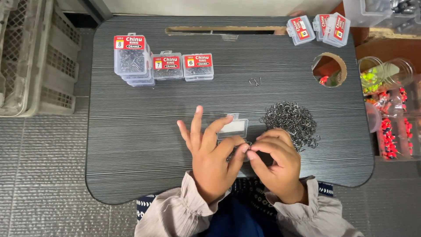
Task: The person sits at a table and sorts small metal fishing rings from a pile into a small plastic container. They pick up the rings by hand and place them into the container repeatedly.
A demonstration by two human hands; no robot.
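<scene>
Both hands pinch small metal hooks over a dark table.

The left hand (210, 151) and right hand (275, 164) meet fingertip to fingertip, probably grasping thin hooks (239, 149) beside a clear plastic box (233, 128); a tangled hook pile (291, 123) lies near, on the ribbed black table (131, 140) above grey floor tiles.

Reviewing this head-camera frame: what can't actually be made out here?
- What the left hand and right hand pinch: too small, covered by fingertips.
- Inside of the small clear box: partly behind the left hand's fingers.
- Single hooks in the hook pile: too fine and tangled to count.
- Clear containers at the right: cut off by the frame edge.
- What lies under the table hole: mostly hidden by the table.
</scene>
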